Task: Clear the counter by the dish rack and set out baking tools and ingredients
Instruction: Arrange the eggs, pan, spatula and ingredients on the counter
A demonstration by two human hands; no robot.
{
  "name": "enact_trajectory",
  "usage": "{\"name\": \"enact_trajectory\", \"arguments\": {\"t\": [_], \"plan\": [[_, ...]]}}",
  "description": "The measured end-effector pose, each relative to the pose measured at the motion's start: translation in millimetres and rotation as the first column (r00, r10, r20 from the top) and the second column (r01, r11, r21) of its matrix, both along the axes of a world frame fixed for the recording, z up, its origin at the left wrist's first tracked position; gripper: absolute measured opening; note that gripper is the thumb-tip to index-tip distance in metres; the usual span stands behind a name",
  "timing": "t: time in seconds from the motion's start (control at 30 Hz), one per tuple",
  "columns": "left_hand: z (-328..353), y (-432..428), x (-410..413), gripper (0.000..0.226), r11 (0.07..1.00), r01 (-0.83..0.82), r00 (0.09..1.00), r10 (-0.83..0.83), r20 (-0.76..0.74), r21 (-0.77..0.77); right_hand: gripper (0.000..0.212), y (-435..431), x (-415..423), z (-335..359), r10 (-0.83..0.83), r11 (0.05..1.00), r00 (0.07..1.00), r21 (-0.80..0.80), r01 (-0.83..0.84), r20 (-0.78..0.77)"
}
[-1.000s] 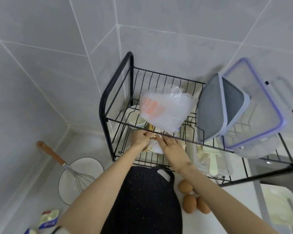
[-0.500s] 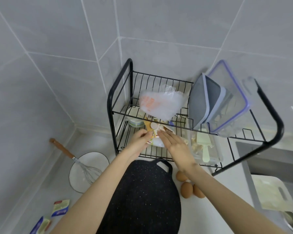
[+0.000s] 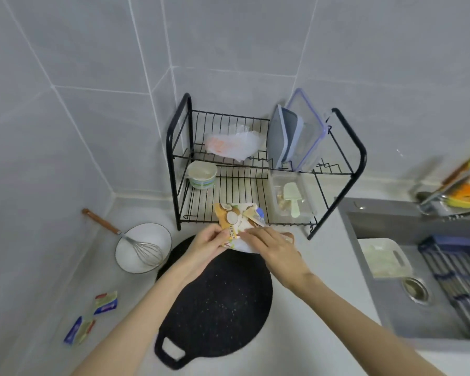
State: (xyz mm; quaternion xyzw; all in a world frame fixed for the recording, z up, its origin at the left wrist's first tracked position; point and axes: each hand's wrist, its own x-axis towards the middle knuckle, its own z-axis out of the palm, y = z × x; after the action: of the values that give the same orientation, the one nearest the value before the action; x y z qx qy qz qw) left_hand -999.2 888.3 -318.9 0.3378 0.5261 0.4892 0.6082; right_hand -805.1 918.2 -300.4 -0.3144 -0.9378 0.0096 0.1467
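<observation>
Both my hands hold an orange and white coconut-printed packet [image 3: 235,217] just in front of the black two-tier dish rack [image 3: 360,147], above the far edge of a round black speckled pan [image 3: 217,305]. My left hand [image 3: 208,244] pinches the packet's left side. My right hand [image 3: 273,246] grips its right side, over a white part of the packet. A white bowl [image 3: 136,245] with a wooden-handled whisk [image 3: 144,246] in it sits left of the pan.
The rack holds a plastic bag [image 3: 232,143], storage lids [image 3: 296,137], a cup [image 3: 202,173] and a clear box [image 3: 291,198] with a green scoop. Small sachets [image 3: 105,302] lie at the left. A steel sink [image 3: 423,278] lies to the right. One egg [image 3: 290,236] peeks past my right hand.
Both hands drew the packet out of the rack's lower tier toward me, to just above the pan's far edge. The view pulled back, showing the sink at the right.
</observation>
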Motion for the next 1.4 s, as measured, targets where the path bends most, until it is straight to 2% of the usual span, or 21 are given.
{"name": "enact_trajectory", "arguments": {"t": [0.17, 0.3, 0.43, 0.6, 0.77, 0.87, 0.93, 1.07, 1.17, 1.27, 1.33, 1.4], "plan": [[-13.1, -44.0, 17.4, 0.015, 0.992, 0.126, 0.991, -0.126, -0.040, -0.005, 0.047, -43.5, 31.2, -23.2, 0.000, 0.998, 1.000, 0.059, 0.000, 0.000], [-31.9, -67.1, 43.1, 0.023, 0.976, 0.214, 0.976, -0.215, -0.039, -0.036, 0.042, -79.1, 63.6, -43.0, -0.070, 0.994, 0.997, 0.083, 0.069, 0.009], [-51.9, -76.8, 74.2, 0.017, 0.949, 0.309, 0.951, -0.309, 0.011, -0.058, 0.033, -109.9, 96.6, -59.2, -0.155, 0.985, 0.986, 0.086, 0.150, 0.061], [-66.3, -76.0, 123.0, 0.011, 0.925, 0.369, 0.927, -0.374, -0.038, -0.095, 0.054, -134.0, 132.7, -78.0, -0.325, 0.944, 0.937, -0.016, 0.330, 0.124], [-93.1, -64.4, 153.7, 0.003, 0.939, 0.233, 0.913, -0.301, -0.277, -0.253, 0.077, -132.1, 149.7, -96.1, -0.404, 0.886, 0.865, -0.109, 0.451, 0.297], [-97.7, -59.7, 160.5, 0.006, 0.930, 0.187, 0.915, -0.282, -0.287, -0.316, 0.093, -124.6, 157.4, -107.9, -0.375, 0.870, 0.852, -0.178, 0.460, 0.365], [-95.7, -52.0, 164.3, 0.008, 0.936, 0.187, 0.894, -0.288, -0.344, -0.299, 0.091, -116.3, 162.8, -114.2, -0.349, 0.869, 0.853, -0.207, 0.450, 0.388], [-85.6, -34.5, 177.2, 0.027, 0.951, 0.217, 0.866, -0.292, -0.407, -0.219, 0.069, -90.0, 173.0, -119.9, -0.338, 0.837, 0.836, -0.267, 0.477, 0.431], [-79.7, -22.2, 184.3, 0.029, 0.942, 0.282, 0.837, -0.333, -0.433, -0.179, 0.086, -71.4, 178.2, -125.0, -0.359, 0.778, 0.787, -0.305, 0.549, 0.502], [-75.8, -14.0, 182.8, 0.034, 0.925, 0.327, 0.771, -0.380, -0.512, -0.194, 0.084, -62.1, 183.3, -118.1, -0.343, 0.808, 0.816, -0.297, 0.509, 0.465], [-74.3, -10.5, 175.8, 0.041, 0.923, 0.327, 0.736, -0.382, -0.558, -0.201, 0.082, -54.3, 185.6, -106.7, -0.345, 0.845, 0.863, -0.277, 0.457, 0.370], [-71.0, -8.1, 166.3, 0.040, 0.935, 0.294, 0.742, -0.353, -0.570, -0.196, 0.086, -45.0, 185.5, -94.8, -0.333, 0.864, 0.912, -0.310, 0.396, 0.239]]}}
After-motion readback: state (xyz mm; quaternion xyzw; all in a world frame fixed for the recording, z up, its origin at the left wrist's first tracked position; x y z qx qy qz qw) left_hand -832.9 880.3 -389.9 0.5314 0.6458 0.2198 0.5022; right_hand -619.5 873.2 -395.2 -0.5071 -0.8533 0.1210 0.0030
